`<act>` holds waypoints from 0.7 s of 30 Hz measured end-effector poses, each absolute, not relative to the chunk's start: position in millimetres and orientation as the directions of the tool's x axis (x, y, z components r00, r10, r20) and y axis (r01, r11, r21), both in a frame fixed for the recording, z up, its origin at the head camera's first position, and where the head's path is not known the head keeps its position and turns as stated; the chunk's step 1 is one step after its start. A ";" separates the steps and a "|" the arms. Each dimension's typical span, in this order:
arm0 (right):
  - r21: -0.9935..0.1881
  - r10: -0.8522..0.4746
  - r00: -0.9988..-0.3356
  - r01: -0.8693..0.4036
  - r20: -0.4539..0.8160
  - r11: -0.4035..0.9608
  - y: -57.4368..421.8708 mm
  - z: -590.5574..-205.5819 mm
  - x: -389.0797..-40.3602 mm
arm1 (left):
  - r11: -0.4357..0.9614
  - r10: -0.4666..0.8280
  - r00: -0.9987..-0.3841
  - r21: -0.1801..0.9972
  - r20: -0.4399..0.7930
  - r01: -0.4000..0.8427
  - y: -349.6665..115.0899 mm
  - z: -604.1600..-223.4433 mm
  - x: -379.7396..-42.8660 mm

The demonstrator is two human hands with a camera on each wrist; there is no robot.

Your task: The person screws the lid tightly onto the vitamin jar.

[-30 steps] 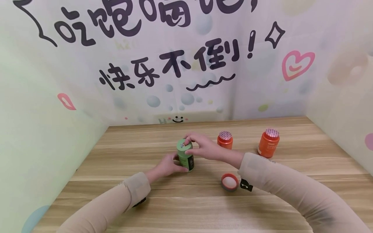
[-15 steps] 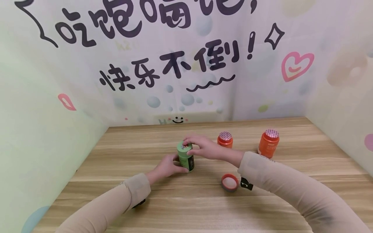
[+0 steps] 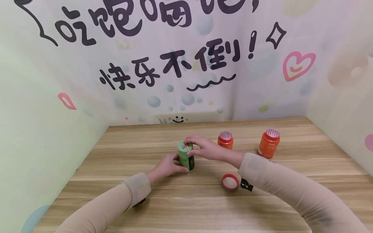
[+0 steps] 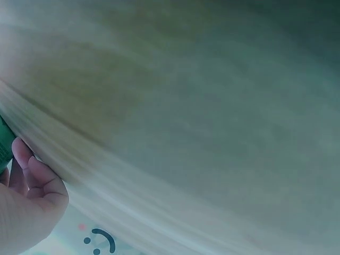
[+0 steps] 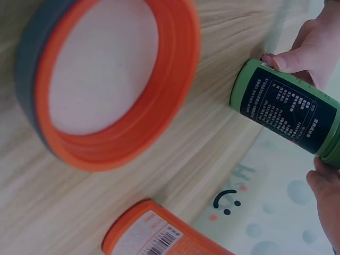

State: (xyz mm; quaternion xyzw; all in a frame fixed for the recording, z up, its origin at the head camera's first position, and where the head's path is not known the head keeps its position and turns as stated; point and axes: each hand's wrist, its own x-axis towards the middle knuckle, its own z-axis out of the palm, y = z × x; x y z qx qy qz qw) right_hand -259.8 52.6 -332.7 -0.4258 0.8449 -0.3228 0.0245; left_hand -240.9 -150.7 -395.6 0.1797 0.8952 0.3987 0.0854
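A green bottle [image 3: 186, 162] with a black label stands on the wooden table in the head view. My left hand [image 3: 167, 169] grips its lower part from the left, thumb along the front. Over the top, my right hand [image 3: 205, 149] holds the green lid [image 3: 182, 147], its fingers and thumb curved about the rim. The right wrist view shows the bottle's black label [image 5: 289, 109] close up, a thumb near its base and a hand at its capped end. Sleeve cloth [image 4: 186, 117] fills most of the left wrist view, hiding nearly all of the bottle.
Two orange bottles without lids, one [image 3: 225, 140] behind the right forearm and another [image 3: 268, 144] further right, show patterned seals on top. An upturned lid [image 3: 230, 183], orange inside and dark outside, lies near the right sleeve. A printed cloth wall [image 3: 175, 106] closes the back.
My right hand's fingers have shifted a little lower and re-settled on the green lid, whose printed mark has moved slightly right. The left hand keeps its grip on the bottle.
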 end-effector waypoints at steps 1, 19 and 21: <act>-0.561 -0.732 -0.644 -0.700 0.225 0.443 51.9 -332.2 -259.5 | 0.621 0.387 -0.922 0.742 -0.008 0.254 -150.5 -395.3 -241.1; -0.520 -0.655 -0.733 -0.638 0.184 0.568 37.6 -326.4 -254.2 | 0.646 0.375 -0.926 0.725 -0.030 0.239 -150.3 -393.3 -242.5; -0.513 -0.671 -0.720 -0.649 0.176 0.562 38.1 -325.7 -255.7 | 0.649 0.376 -0.926 0.722 -0.029 0.241 -150.3 -393.6 -242.8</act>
